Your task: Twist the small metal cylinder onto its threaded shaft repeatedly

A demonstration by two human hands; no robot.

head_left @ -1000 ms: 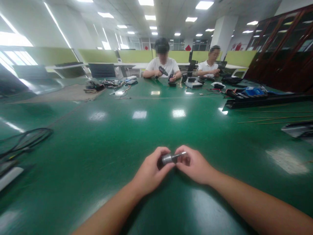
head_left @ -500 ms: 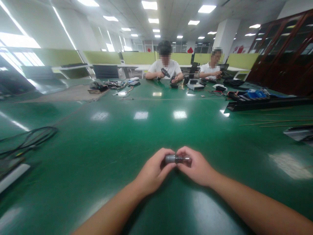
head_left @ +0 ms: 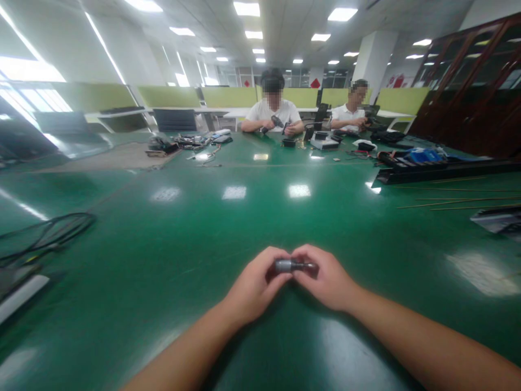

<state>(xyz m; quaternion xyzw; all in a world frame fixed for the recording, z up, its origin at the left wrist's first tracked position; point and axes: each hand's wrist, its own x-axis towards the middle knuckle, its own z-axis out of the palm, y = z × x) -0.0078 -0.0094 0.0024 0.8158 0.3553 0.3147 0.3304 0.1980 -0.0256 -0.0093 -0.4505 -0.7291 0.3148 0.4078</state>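
A small grey metal cylinder with a thinner dark shaft (head_left: 285,265) lies level between my hands, its exact kind too small to tell. My left hand (head_left: 257,282) is closed around the thick grey end, thumb below and fingers above. On the shaft side, my right hand (head_left: 325,278) is closed too, with thumb and fingertips around the thin part. The fingertips of both hands meet near the middle of the piece. Both hands are just above the green tabletop (head_left: 195,233).
Black cables (head_left: 61,228) lie at the left, near a white-edged item (head_left: 24,298). Thin rods (head_left: 459,202) and a long black channel (head_left: 439,172) are on the right. Across the table, a person (head_left: 272,111) holds a power drill; another person (head_left: 350,111) sits further right.
The tip of the shaft looks darker than before, as if the piece has turned slightly. My hands stay almost in place. The person opposite has shifted the drill and the part in hand.
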